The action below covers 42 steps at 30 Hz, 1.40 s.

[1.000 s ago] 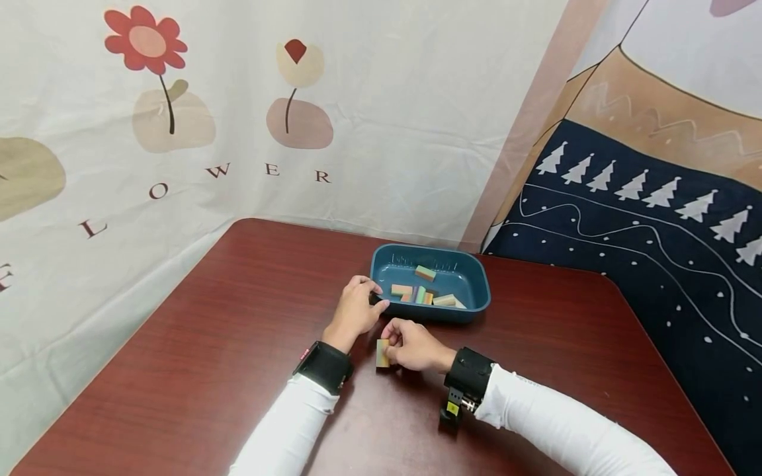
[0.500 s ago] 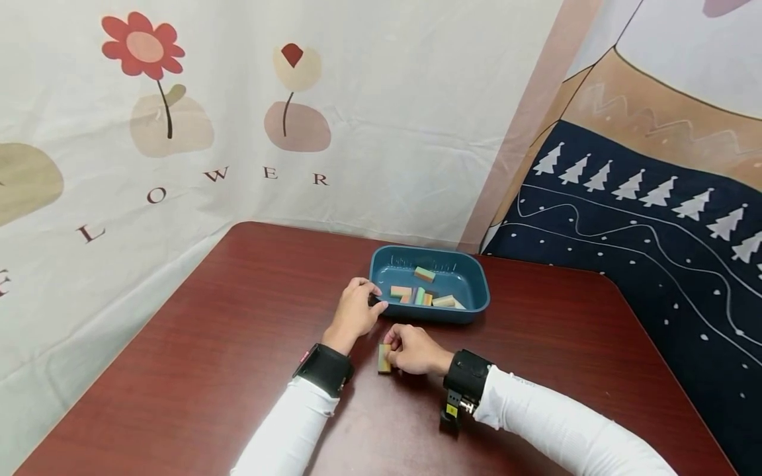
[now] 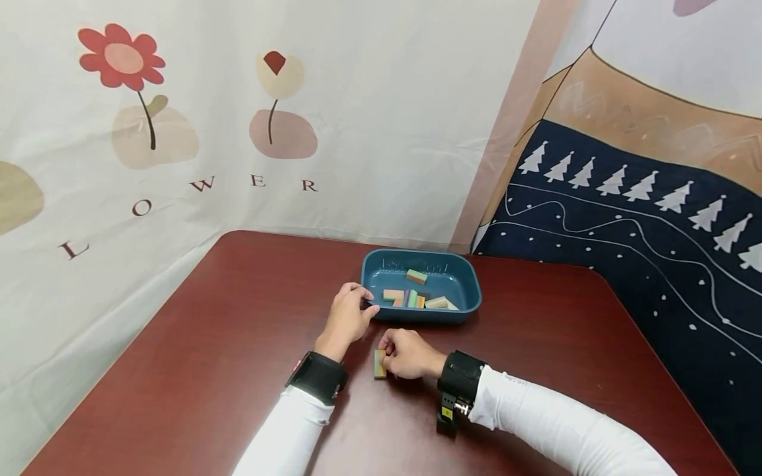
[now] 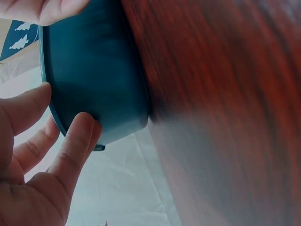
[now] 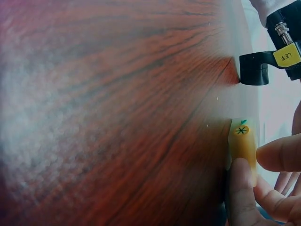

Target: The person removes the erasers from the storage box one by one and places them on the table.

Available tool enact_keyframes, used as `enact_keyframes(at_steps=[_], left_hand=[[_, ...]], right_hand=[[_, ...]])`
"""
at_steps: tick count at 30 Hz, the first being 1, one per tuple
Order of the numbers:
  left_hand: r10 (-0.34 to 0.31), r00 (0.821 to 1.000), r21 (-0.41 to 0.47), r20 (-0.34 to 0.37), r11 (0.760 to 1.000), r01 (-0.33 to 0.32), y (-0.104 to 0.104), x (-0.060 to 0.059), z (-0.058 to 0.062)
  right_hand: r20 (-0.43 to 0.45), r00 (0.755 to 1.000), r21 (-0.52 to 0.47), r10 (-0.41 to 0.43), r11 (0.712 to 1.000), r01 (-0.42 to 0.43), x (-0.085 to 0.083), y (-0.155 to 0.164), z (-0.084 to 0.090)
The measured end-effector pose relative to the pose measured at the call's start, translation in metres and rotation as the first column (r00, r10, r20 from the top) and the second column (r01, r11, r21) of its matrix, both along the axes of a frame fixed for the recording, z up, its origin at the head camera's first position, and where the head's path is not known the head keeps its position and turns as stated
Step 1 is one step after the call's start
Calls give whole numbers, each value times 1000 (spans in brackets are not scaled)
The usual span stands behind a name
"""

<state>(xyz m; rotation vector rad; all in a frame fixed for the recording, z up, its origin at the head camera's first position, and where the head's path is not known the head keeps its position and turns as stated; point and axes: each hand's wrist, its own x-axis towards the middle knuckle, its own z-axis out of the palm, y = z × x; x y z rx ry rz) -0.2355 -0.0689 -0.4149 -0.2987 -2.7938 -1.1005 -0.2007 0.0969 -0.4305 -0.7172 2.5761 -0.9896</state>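
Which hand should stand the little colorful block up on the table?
Probably the right hand. Its fingers already pinch the block against the table, in front of the blue tray. The left hand is busy holding the tray's rim, apart from the block.

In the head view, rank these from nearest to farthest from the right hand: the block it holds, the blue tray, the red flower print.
1. Block, pinched in the right hand, on the table.
2. Blue tray, just beyond, left hand at its corner.
3. Red flower print, upper left backdrop.
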Motion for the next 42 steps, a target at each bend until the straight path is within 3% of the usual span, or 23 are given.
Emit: enact_keyframes(at_steps=[9, 17, 22, 25, 28, 35, 42], left_hand=[[-17, 1000, -3, -20, 1000, 17, -2, 3, -1], [-26, 997, -8, -76, 1000, 25, 6, -17, 16], [-19, 999, -28, -33, 999, 18, 2, -7, 6], [-20, 998, -34, -57, 999, 18, 0, -3, 1], [-28, 997, -39, -76, 999, 26, -1, -1, -3], [-23, 1000, 3, -3, 1000, 23, 3, -1, -5], [9, 1000, -6, -7, 1000, -9, 3, -4, -4]], right_hand=[[-68, 998, 14, 19, 1000, -18, 4, -3, -1], [-150, 988, 23, 25, 999, -22, -19, 5, 24], [-140, 988, -27, 69, 997, -73, -14, 2, 30], [-181, 981, -78, 76, 993, -91, -19, 2, 38], [-230, 973, -102, 35, 993, -60, -27, 5, 50], [-260, 961, -115, -90, 991, 62, -51, 28, 72], [-267, 952, -35, -153, 988, 149, -77, 44, 80]])
